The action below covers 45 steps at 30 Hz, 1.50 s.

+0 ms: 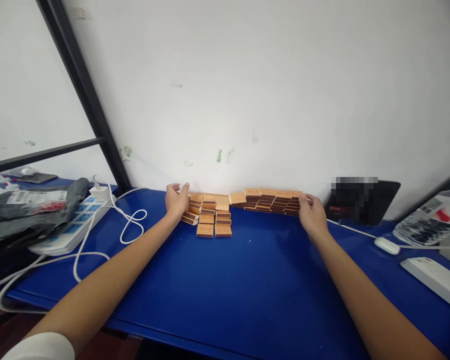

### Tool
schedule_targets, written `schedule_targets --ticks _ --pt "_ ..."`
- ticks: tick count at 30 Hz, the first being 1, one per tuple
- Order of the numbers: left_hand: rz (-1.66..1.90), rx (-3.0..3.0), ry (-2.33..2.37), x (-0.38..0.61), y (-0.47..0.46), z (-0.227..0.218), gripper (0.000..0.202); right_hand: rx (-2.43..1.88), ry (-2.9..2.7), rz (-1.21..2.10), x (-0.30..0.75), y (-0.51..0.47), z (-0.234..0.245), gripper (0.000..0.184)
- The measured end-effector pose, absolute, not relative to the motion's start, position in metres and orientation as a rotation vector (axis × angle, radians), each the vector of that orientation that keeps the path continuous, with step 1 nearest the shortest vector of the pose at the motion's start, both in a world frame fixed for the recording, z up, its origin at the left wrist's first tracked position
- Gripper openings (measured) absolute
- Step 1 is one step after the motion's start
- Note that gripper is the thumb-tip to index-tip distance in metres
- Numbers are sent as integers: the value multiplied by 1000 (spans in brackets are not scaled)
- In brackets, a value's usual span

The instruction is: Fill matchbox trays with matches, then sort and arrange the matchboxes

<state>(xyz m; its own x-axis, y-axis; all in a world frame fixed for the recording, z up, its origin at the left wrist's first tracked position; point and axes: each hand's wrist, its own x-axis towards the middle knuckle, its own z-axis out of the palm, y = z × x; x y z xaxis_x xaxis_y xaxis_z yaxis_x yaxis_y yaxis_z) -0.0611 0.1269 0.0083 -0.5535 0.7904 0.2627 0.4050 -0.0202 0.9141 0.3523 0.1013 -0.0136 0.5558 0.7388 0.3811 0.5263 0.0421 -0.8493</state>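
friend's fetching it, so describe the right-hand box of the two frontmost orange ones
On the blue table, look along the white wall for orange boxes. Go to the cluster at the left hand, where two boxes lie frontmost. The target box is the right-hand one, farther from that hand than its neighbour.

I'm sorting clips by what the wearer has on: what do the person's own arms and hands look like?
The left hand and right hand are ungloved, with no watch or ring visible. A white sleeve shows low on the left arm; the visible right arm is bare.
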Motion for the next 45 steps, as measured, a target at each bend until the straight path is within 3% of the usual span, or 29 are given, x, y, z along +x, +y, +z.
schedule_targets --ticks 5,10,13,18,25,33,39,45 --pt "1444 1648 1937 -65 121 13 31 -1523 -1150 253 349 101 -12 53" --pt "909 2317 1867 -69 115 14 42 -1551 -1104 314 350 100 -10 52" --pt "774 2475 1778 -70 112 19 48 -1551 -1238 225 351 95 -5 55" --pt "744 2543 1590 -51 123 39 46 -1437 -1782 -247 329 98 30 38" --pt "560 2617 1305 -9 133 56 57 -1647 -2351 -7 289 104 70 49" --pt "815 2546 1159 19 112 66 64 -1577 -2207 -126 327 88 46 50" --pt "473 2607 1053 81 143 63 67 -1597 -2165 -271 344 116 26 44" --pt "410 2569 998 100 131 52 66 -1558 -2124 -302 349 101 29 46"
